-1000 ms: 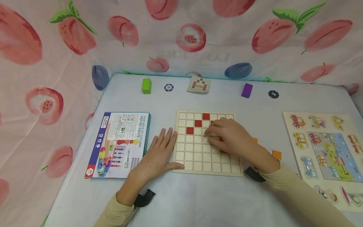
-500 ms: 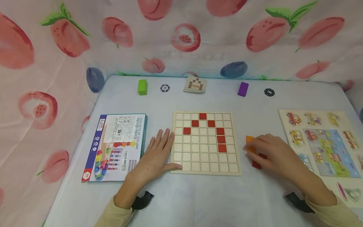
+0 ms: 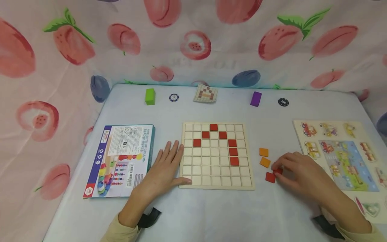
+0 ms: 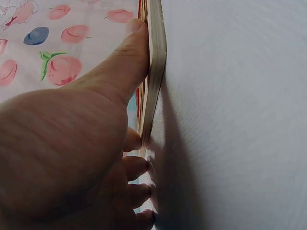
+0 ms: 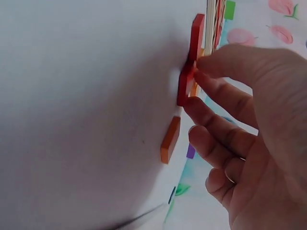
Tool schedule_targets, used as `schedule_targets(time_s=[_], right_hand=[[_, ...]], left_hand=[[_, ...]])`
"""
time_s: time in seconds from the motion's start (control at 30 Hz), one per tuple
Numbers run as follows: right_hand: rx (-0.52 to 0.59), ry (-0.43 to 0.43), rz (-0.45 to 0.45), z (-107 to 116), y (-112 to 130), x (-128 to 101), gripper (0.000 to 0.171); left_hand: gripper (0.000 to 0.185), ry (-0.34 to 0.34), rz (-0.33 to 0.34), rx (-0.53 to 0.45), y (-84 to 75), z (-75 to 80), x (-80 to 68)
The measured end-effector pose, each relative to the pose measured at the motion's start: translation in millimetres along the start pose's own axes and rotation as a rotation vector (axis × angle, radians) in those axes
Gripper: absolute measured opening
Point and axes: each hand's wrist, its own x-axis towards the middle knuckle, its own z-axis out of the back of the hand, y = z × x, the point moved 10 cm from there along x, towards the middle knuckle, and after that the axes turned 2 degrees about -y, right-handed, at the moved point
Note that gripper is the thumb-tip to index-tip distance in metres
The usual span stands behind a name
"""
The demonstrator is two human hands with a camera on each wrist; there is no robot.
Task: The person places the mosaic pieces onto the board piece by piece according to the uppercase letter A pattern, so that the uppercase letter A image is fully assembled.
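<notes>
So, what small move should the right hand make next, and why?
Probably lift the red tile it pinches and carry it toward the board. The right hand already grips that tile beside the board, the left hand steadies the board's edge, and many cells are free.

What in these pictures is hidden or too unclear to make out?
- Red tile: head view, mostly covered by the right hand and its fingertips; how firm the grip is stays unclear.
- Grid board: left wrist view shows only its edge; the left hand covers the rest.
- Vehicle puzzle: cut off by the head view's right edge.
- Chip: number too small.
</notes>
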Motion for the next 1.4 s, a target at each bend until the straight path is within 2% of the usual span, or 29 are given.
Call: schedule_targets(time_s=[0.2,0.4,0.53,0.73,1.0,1.13,1.4], right_hand=[[-0.038,0.043,-0.022,-3,0,2,0.025],[-0.049,-0.009,-0.007,8,10,13,0.025],[-0.005,-0.048,0.044,12,36,33,0.023],[0.085,-0.082,0.205,-1,99,78,0.015],[0.113,-0.035,0.297,-27,167,131,0.009],[0.098,-0.021,0.334,-34,185,143,0.008],[0.048,-0.012,0.345,-41,190,150,0.010]], left_hand=[[0.116,-0.014,-0.007,0.002,0.9,3.0,-3.3],[0.116,-0.015,-0.011,0.009,1.2,3.8,-2.9],[0.116,-0.014,-0.008,0.007,1.7,3.4,-1.8],[0.116,-0.010,-0.005,0.000,1.9,2.1,-1.0],[0.114,-0.001,0.011,-0.015,2.8,-1.6,-1.2],[0.113,-0.002,0.011,-0.008,3.1,-1.9,-2.1],[0.114,-0.005,0.006,-0.004,2.2,0.1,-2.6]])
